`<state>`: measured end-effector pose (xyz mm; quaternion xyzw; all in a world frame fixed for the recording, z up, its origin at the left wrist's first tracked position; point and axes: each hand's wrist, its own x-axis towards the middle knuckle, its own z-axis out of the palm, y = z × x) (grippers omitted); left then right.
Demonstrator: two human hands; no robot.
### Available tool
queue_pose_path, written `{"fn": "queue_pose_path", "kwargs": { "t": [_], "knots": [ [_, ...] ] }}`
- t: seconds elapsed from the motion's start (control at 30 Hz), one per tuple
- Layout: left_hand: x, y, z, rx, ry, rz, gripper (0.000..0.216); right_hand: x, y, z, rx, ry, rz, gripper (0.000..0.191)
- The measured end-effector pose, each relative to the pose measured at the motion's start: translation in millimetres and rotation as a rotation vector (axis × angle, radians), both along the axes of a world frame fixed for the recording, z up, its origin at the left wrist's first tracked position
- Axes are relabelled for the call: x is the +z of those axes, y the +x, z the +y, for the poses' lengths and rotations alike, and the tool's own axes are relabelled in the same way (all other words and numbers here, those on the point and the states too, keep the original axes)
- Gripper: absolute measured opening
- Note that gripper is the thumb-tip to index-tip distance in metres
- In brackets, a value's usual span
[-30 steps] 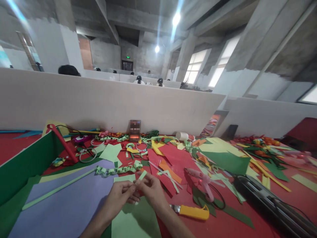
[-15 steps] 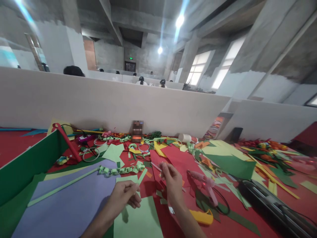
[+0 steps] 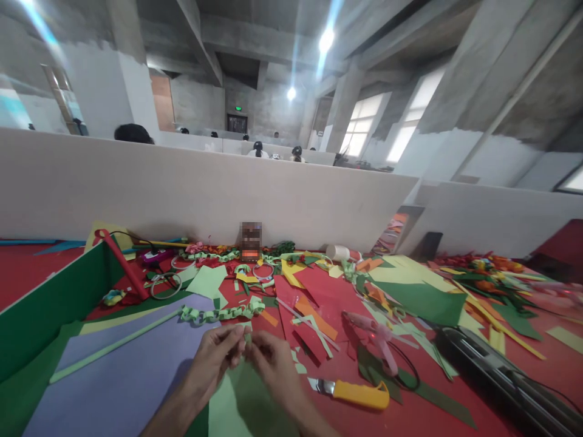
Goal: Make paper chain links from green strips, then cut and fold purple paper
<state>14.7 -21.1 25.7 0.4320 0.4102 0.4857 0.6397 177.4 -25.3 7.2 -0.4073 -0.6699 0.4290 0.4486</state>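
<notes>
Half a second ago the right hand (image 3: 273, 363) was raised away over the red paper. It has now returned to meet the left hand (image 3: 213, 359). Each grip is pinched on the small green paper strip (image 3: 247, 335), held just above the green sheet (image 3: 237, 403) and near the paper chain (image 3: 221, 314). The strip is judged to be back under two-handed work. The utility knife (image 3: 359, 393) lies untouched on the counter (image 3: 410, 419).

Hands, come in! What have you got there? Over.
Left hand and right hand both pinched on a light green paper strip. Green paper chain just beyond. Yellow knife lies right, apart. Over.
</notes>
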Motion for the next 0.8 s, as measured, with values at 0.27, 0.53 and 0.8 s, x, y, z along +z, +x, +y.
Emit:
{"fn": "queue_pose_path", "kwargs": {
  "t": [0.27, 0.53, 0.8],
  "knots": [
    [-12.2, -2.1, 8.3, -0.021, 0.219, 0.309, 0.058, -5.6, -11.7, -6.0, 0.019, -0.334, 0.444, 0.051],
    [-6.3, -10.7, 6.6, -0.092, 0.416, 0.548, 0.041, 15.4, 11.3, 6.2, 0.071, -0.277, 0.271, 0.034],
    [3.0, -9.8, -3.2, -0.186, 0.625, 0.640, 0.030, 9.0, 18.4, 16.6, -0.063, -0.230, 0.248, 0.038]
  ]
}}
